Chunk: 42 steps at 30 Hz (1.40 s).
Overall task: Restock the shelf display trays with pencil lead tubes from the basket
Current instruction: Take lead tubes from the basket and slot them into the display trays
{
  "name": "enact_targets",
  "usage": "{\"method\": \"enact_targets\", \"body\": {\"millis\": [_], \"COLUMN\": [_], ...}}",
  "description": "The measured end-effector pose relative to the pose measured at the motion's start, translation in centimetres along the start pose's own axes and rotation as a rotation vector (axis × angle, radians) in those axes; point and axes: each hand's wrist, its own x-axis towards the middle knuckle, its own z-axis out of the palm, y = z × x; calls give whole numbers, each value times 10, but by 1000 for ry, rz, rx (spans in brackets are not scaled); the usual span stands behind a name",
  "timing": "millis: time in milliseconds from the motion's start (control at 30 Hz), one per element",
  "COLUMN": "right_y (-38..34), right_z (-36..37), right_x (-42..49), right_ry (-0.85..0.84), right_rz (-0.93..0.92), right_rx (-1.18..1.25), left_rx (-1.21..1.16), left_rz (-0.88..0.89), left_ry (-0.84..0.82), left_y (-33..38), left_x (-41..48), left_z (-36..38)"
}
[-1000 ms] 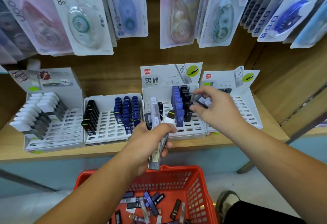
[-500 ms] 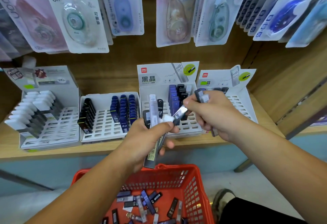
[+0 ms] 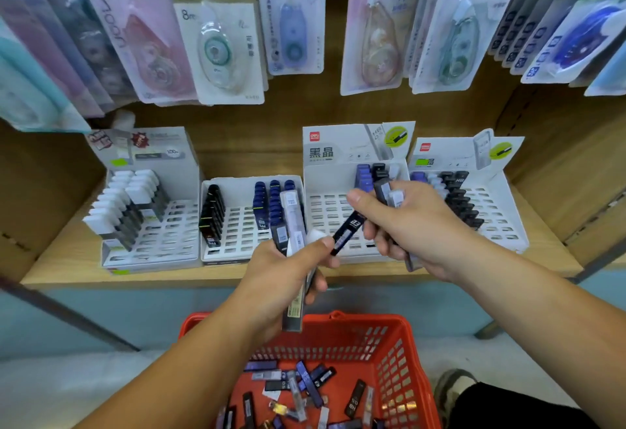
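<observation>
— What stands at the left of the shelf?
— A first tray of white-capped tubes, then a second tray with black tubes and blue tubes.
— And the left hand?
— Clenched round a bundle of tubes, clear and dark, above the red basket of loose tubes.
— Between the hands?
— A slim navy tube with a white label, slanted. I cannot tell which hand bears it.
— The right hand?
— It grips dark tubes with pale caps, before the third tray.
</observation>
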Motion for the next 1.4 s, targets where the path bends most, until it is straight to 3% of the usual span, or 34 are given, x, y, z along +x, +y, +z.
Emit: {"method": "enact_targets", "body": {"millis": [333, 600, 833, 1100, 1267, 1400], "right_y": [-8, -15, -12, -8, -14, -12], "right_z": [70, 104, 121, 126, 104, 90], "right_x": [-8, -14, -11, -15, -6, -6], "right_ry": [-216, -198, -154, -259, -152, -110], "right_rz": [146, 79, 14, 117, 239, 193], "right_rx": [17, -49, -2, 101, 403, 522], "left_rx": [-17, -12, 22, 288, 172, -2], "left_rz": [39, -7, 17, 49, -20, -23], "left_ry": [179, 264, 179, -160, -77, -40], "left_y": [9, 6, 5, 16, 15, 14], "left_x": [-25, -36, -42, -51, -44, -39], "left_z": [-88, -130, -138, -112, -96, -83]}}
